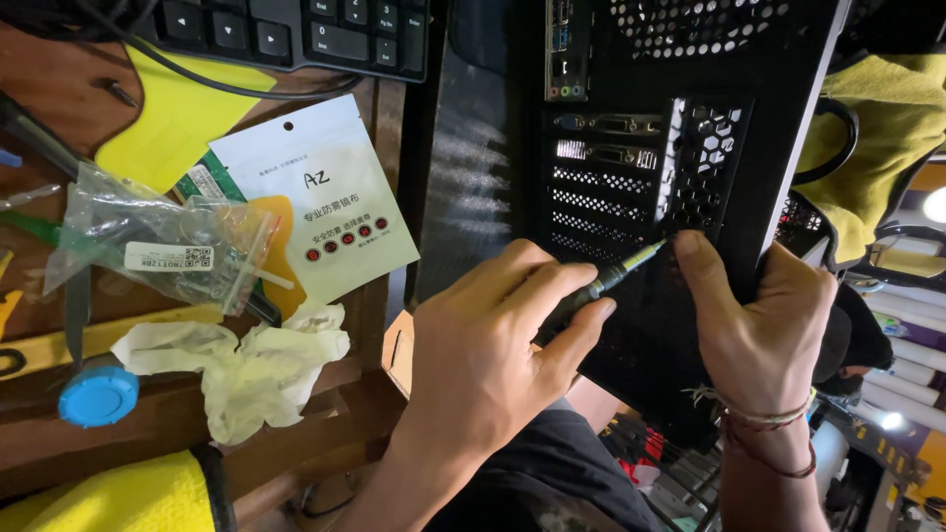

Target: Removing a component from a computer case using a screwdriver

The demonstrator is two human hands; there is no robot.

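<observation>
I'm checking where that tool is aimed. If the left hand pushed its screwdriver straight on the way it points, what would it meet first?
Probably the back panel of the computer case, beside the right hand's fingertip. The left hand holds the screwdriver; depth is unclear.

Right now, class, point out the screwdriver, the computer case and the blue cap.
screwdriver (619,273): head view, on its metal shaft near the tip.
computer case (798,118): head view, on the bare black rear panel edge.
blue cap (98,395): head view, on the middle of its round top.

The left hand (493,345) is curled, thumb and fingers pinched closed, knuckles up. The right hand (764,325) sits just beside it, thumb extended upward, a string bracelet circling its wrist.
</observation>
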